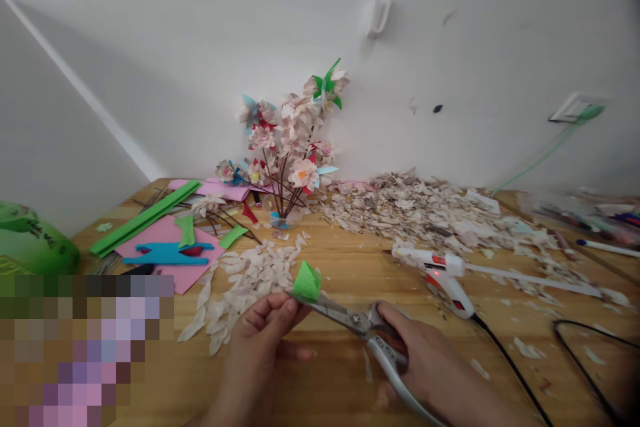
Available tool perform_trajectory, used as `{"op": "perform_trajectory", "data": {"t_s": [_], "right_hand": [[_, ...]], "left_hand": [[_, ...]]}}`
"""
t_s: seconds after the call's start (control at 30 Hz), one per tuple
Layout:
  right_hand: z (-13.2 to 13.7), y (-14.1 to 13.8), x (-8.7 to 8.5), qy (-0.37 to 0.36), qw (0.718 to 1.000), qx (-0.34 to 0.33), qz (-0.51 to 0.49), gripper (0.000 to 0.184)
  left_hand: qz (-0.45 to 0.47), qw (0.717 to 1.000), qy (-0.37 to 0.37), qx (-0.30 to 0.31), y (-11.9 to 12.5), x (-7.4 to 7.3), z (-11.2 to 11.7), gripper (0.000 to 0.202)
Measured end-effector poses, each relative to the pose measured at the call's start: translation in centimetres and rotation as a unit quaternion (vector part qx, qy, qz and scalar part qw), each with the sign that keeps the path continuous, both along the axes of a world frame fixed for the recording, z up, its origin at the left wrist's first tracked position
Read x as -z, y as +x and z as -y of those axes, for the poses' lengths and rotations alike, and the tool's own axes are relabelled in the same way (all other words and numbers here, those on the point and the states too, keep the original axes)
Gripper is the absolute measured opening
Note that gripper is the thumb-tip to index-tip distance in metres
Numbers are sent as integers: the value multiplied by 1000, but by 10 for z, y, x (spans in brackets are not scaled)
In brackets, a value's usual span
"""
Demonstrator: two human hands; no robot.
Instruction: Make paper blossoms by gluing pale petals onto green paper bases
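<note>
My left hand (263, 340) pinches a small folded piece of green paper (307, 281) above the wooden table (345, 267). My right hand (425, 363) grips the grey handles of a pair of scissors (360, 323), whose blades reach left to the base of the green paper. Just beyond my left hand lies a spread of pale paper petals (245, 287).
A vase of paper flowers (290, 147) stands against the wall. A white glue gun (443, 273) with a black cord lies right of centre, with a heap of paper scraps (425, 210) behind it. Pink sheets, green strips (145, 217) and a blue cutout (167, 253) lie at left, beside a green bag (30, 240).
</note>
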State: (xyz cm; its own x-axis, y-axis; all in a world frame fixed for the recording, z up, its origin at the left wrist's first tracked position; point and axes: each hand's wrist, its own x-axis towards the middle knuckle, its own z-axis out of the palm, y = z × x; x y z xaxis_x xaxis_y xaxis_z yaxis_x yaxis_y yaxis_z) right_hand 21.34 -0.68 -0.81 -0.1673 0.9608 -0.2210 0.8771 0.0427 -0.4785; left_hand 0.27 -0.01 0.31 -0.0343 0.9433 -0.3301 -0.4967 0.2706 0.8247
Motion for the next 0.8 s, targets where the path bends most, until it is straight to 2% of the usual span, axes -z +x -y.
{"op": "perform_trajectory", "data": {"t_s": [0.27, 0.53, 0.8], "right_hand": [[-1, -1, -1, 21, 1000, -2, 4, 58], [1, -1, 1, 28, 1000, 4, -1, 57], [0, -1, 0, 24, 1000, 2, 6, 50]], "left_hand": [[-5, 1000, 7, 10, -3, 6, -1, 20], [-10, 1000, 2, 15, -2, 5, -1, 20], [-7, 1000, 8, 21, -3, 8, -2, 21]]}}
